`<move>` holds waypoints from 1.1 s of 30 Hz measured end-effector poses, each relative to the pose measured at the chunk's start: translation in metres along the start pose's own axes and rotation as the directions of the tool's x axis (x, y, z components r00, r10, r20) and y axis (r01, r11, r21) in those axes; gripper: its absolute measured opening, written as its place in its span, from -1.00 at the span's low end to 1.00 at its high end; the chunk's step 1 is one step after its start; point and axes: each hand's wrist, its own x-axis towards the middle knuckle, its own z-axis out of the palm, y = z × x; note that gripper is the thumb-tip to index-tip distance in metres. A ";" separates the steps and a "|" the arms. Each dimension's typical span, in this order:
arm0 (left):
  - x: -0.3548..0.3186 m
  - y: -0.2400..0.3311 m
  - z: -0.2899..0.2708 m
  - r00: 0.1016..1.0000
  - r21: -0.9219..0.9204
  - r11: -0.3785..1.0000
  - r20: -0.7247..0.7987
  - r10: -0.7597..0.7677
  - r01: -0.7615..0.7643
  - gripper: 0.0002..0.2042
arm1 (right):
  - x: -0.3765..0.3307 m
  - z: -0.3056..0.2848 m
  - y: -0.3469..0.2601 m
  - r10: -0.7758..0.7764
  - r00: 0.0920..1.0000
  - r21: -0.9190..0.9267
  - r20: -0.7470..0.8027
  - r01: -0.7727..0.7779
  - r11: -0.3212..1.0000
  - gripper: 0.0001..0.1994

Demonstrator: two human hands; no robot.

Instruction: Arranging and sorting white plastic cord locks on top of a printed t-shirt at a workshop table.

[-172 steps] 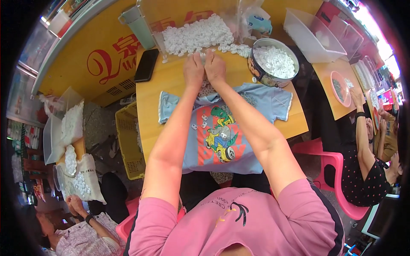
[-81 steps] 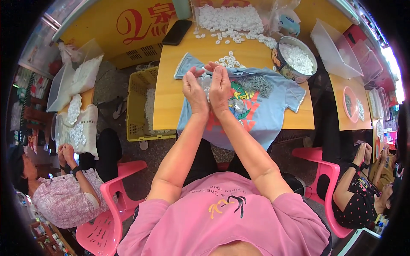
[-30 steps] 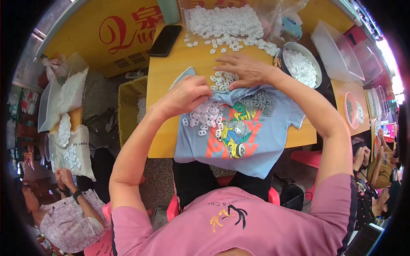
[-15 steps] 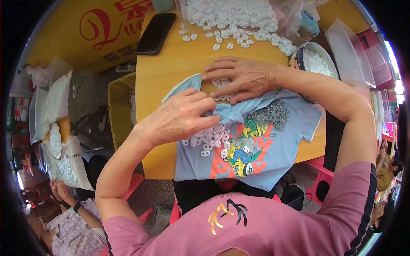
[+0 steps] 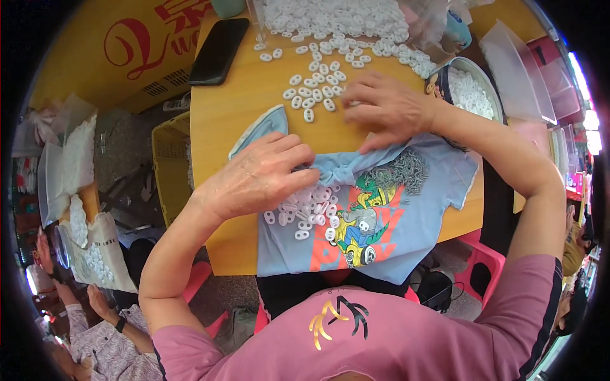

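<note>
A light blue T-shirt [image 5: 413, 228] with a cartoon print lies across the near part of the table, its far edge bunched. My left hand [image 5: 254, 173] rests at that bunched edge with thumb and fingers closed. A small dark bit shows between them, too hidden to name. Just below the fingers, white two-holed plastic pieces [image 5: 304, 213] are heaped on the cloth. To the right lies a pile of small grey metal-looking parts [image 5: 406, 173]. My right hand [image 5: 391, 108] is open, fingers apart and slightly blurred, beside loose white pieces [image 5: 311, 95] on the bare wood.
A large heap of white pieces [image 5: 337, 19] covers the far table. A black phone [image 5: 220, 51] lies far left; a round tin [image 5: 470, 95] of white parts stands at right. A yellow crate [image 5: 170, 171] is left of the table. Another person's hand [image 5: 101, 301] shows at lower left.
My right hand has lifted off the pieces beneath it and shifted right. Loose white pieces now lie spread between it and the far heap. My left hand keeps its grip at the cloth.
</note>
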 end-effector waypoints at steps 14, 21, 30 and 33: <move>0.010 0.007 -0.002 0.998 -0.063 0.998 0.069 0.013 -0.008 -0.83 | 0.043 0.038 -0.007 -0.089 0.986 -0.032 -0.141 0.085 0.996 -0.76; 0.011 -0.008 0.002 0.985 -0.250 0.959 -0.076 -0.154 0.131 -0.88 | 0.051 0.051 0.037 0.121 0.965 -0.097 -0.233 -0.147 0.984 -0.83; 0.039 -0.117 0.037 0.469 -0.106 0.684 -0.651 -0.596 0.722 -0.41 | 0.032 0.064 0.055 0.525 0.519 -0.053 -0.675 -0.744 0.666 -0.79; 0.052 -0.124 0.037 0.417 -0.184 0.582 -0.533 -0.736 0.792 -0.31 | 0.033 0.070 0.049 0.566 0.485 -0.082 -0.667 -0.802 0.591 -0.78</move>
